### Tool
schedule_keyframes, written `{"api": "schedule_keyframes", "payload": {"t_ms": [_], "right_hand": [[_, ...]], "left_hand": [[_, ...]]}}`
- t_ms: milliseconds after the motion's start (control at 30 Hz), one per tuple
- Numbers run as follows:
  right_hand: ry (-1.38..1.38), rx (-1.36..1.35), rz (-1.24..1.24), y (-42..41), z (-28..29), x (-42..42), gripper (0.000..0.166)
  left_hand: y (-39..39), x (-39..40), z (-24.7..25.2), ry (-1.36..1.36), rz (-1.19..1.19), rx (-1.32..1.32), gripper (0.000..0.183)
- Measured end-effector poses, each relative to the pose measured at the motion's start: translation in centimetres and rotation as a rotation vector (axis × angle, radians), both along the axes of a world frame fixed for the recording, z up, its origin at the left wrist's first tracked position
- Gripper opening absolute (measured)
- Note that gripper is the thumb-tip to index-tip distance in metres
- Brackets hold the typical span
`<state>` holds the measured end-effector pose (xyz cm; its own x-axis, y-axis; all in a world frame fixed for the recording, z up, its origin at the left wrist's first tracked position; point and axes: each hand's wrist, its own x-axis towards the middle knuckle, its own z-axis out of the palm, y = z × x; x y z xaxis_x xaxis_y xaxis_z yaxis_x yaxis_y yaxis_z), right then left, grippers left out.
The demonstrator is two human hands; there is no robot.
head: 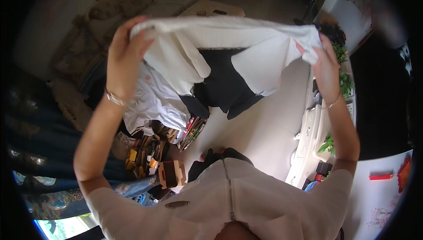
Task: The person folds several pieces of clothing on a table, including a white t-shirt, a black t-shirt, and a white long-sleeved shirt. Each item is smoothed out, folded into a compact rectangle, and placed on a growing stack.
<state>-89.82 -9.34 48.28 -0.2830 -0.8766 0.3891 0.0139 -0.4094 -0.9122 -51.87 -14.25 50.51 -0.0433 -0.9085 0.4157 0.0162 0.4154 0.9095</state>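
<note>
Raised in front of me is a garment (218,71) with a wide white band along its top and a black lower part. Two white flaps, which look like pocket linings (261,58), hang at either side of the black cloth. My left hand (124,53) grips the band's left end. At the opposite end, my right hand (327,64) pinches the white cloth between thumb and fingers. The band is spread between both hands and sags slightly. A crumpled white shirt (158,98) lies below and behind the garment's left side.
Flattened cardboard and papers (145,154) are heaped at the left, beside an open cardboard box (172,172). A white cabinet (305,140) with potted plants (345,84) runs along the right. A sofa (122,5) stands at the far left, near a low table (214,7). Pale floor (244,134) lies below.
</note>
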Motion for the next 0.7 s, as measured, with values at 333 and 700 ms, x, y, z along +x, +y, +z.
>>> {"api": "schedule_keyframes", "payload": {"t_ms": [333, 700], "right_hand": [[0.064, 0.419, -0.376, 8.9, -15.4, -0.4, 0.028], [0.921, 0.114, -0.769, 2.9, -12.4, -9.6, 0.024]], "left_hand": [[3.9, 0.4, -11.5, -0.697, -0.042, -0.399, 0.017], [-1.7, -10.8, -9.1, -0.550, -0.076, -0.335, 0.013]]}}
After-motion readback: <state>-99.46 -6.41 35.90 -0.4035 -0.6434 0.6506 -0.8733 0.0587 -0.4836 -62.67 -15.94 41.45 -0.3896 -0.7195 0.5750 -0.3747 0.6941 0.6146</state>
